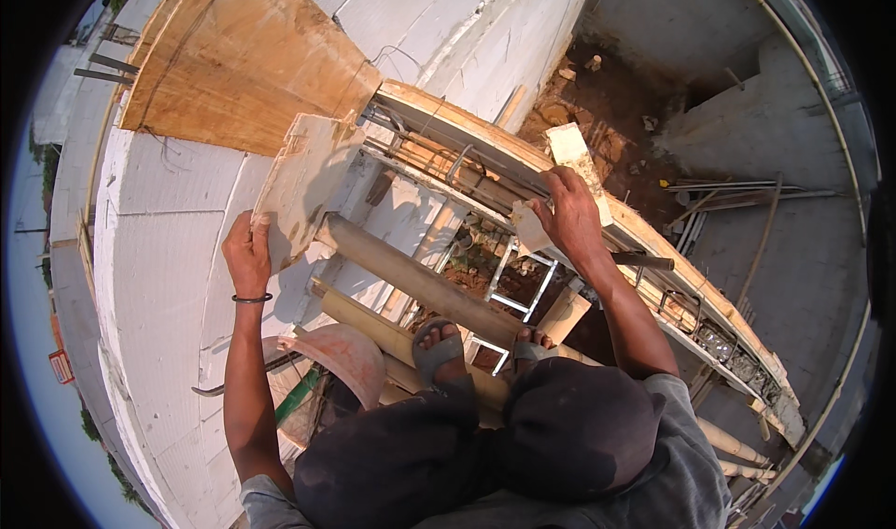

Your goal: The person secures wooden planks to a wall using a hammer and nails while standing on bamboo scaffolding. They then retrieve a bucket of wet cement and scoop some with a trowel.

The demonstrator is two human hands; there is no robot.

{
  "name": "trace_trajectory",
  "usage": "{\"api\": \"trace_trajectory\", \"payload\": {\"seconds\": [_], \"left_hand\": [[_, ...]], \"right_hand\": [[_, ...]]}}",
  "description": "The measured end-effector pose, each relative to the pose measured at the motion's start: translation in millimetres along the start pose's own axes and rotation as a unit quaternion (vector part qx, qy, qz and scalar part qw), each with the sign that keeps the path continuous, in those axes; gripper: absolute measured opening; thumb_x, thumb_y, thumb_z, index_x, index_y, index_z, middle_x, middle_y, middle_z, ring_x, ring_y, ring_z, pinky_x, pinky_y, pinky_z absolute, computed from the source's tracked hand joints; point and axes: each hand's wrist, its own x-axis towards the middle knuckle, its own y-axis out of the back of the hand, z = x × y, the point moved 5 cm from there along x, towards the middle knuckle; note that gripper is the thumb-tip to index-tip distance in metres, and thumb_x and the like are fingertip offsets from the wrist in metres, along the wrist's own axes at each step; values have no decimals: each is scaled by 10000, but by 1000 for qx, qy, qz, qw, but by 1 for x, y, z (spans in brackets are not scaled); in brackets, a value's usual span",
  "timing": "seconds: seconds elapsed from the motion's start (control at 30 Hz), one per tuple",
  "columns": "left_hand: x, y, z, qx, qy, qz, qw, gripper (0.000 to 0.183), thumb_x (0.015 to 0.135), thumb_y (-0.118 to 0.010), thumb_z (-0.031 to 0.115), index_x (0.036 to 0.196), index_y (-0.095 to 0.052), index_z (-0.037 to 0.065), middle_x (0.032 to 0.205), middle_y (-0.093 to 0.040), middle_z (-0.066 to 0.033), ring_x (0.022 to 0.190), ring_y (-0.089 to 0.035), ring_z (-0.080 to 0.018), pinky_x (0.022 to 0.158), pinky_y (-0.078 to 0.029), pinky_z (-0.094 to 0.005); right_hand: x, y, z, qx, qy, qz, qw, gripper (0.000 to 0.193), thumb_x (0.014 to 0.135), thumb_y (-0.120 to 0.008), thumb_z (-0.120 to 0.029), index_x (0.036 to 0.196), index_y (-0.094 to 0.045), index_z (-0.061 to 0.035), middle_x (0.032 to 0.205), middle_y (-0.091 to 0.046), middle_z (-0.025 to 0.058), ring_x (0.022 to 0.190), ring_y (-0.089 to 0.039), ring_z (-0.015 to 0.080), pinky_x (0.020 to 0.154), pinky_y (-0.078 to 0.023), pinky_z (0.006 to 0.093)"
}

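Note:
My left hand [247,254] is closed on the edge of a thin, pale wooden board [308,179]. The board stands tilted, with its upper end near a large orange-brown plywood panel [252,62]. My right hand [571,214] is over the long wooden formwork [448,114], thumb and fingers apart. Its fingers touch a whitish, rough block [569,145] lying across the formwork. A pale angular piece [530,232] is just below the thumb; whether the thumb presses on it is unclear.
My sandalled feet rest on round poles [411,272] spanning a gap. A metal ladder [527,277] shows below. Beside my left arm is a pinkish bucket [341,352]. White block wall [173,249] runs along the left; a dirt-floored pit [607,118] lies at far right.

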Motion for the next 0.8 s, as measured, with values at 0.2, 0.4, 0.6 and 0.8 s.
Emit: {"api": "trace_trajectory", "payload": {"seconds": [0.2, 0.4, 0.6, 0.8], "left_hand": [[-22, -23, -28, -234, 125, -34, 963, 331, 990, -553, 302, 966, -610, -24, 841, -610, -15, 760, -513, -122, 700, -428, -263], [-31, -70, -12, -519, 200, -50, 830, 305, 997, -536, 333, 1076, -581, 42, 941, -598, 25, 847, -545, -83, 765, -463, -248], [-28, -80, 23, -408, 182, -225, 866, 361, 1000, -534, 330, 1146, -608, 7, 938, -637, 2, 840, -546, -58, 760, -463, -236], [-42, -132, 45, -398, 111, -401, 818, 388, 989, -545, 358, 1066, -631, -12, 868, -629, -5, 787, -534, -73, 708, -463, -260]], "right_hand": [[32, -11, -45, 152, 84, -60, 983, 444, 823, -720, -208, 1181, -587, 18, 1113, -596, 200, 981, -608, 384, 833, -504, 437], [74, -28, -85, 317, 72, -171, 930, 616, 826, -737, -323, 1300, -505, -6, 1124, -596, 165, 988, -610, 291, 826, -504, 408], [58, 15, -81, 185, 90, 114, 972, 856, 768, -764, -460, 1386, -378, -10, 1259, -498, 183, 1157, -520, 298, 926, -465, 414], [20, -18, -57, 218, -8, -161, 963, 439, 790, -773, -249, 1094, -598, 14, 877, -655, 177, 806, -626, 297, 732, -489, 391]]}}
